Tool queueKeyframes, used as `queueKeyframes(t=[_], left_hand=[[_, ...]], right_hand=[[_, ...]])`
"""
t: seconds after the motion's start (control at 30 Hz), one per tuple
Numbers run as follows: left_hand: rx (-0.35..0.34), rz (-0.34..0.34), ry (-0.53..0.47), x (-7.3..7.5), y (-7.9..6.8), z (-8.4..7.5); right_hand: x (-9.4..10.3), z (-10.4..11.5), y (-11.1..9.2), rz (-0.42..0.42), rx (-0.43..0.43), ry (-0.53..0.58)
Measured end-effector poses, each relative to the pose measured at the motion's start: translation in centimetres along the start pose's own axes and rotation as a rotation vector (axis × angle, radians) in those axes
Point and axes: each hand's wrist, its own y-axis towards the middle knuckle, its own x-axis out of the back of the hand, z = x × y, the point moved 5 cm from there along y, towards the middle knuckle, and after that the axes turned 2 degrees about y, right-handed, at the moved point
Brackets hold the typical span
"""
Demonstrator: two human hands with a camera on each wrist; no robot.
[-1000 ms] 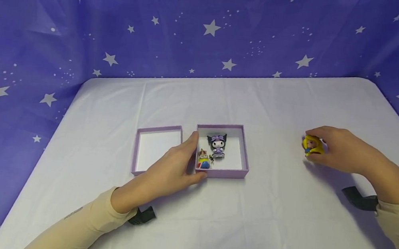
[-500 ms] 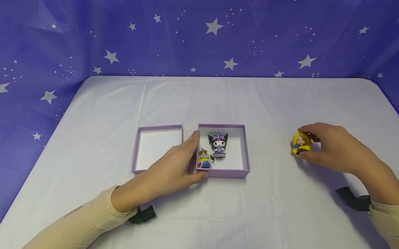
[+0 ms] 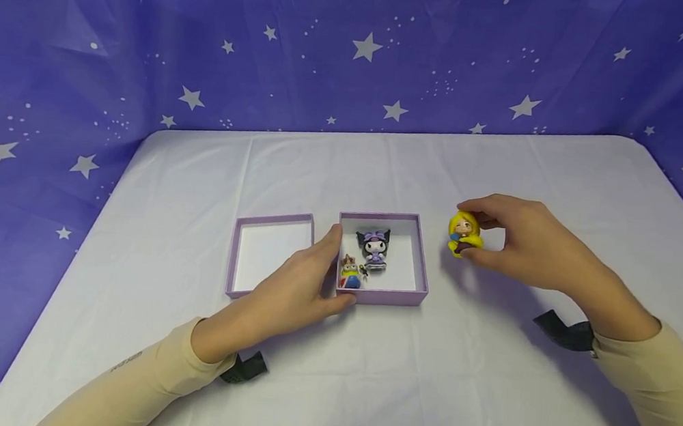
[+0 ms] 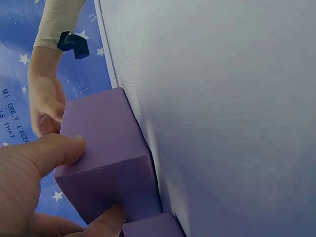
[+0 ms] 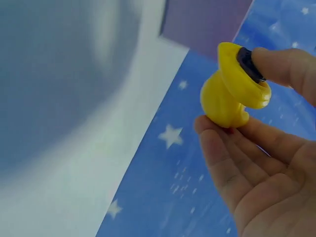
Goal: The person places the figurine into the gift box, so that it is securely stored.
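My right hand [image 3: 536, 242] pinches a yellow-haired figurine [image 3: 465, 235] between thumb and fingertips, just right of the purple box. In the right wrist view the figurine [image 5: 229, 91] shows its yellow back and dark base, with the thumb pressed on that base. My left hand [image 3: 294, 284] holds the open purple box [image 3: 385, 297] at its left side, thumb on the front wall and fingers along the left wall. Inside the box lie a black-and-purple figurine [image 3: 376, 247] and, in the front left corner, a crowned minion figurine [image 3: 349, 273]. The left wrist view shows the box walls [image 4: 106, 133] from outside.
A second shallow purple box or lid [image 3: 270, 251], white inside, lies left of the first, partly behind my left hand. White cloth [image 3: 460, 389] covers the table. A blue star-patterned curtain [image 3: 308, 45] hangs behind it.
My right hand has carried the yellow-haired figurine leftward, from the right part of the table to near the box. My left hand and the box have stayed in place.
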Motion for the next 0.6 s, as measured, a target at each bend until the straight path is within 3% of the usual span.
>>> queueKeyframes(t=[0.37, 0.6], left_hand=[[0.005, 0.01, -0.001, -0.1, 0.2, -0.1], [0.012, 0.016, 0.005, 0.1, 0.1, 0.0]], right_hand=[[-1.8, 3.6, 1.3, 0.0, 0.061, 0.174], [-3.3, 4.6, 2.0, 0.058, 0.093, 0.134]])
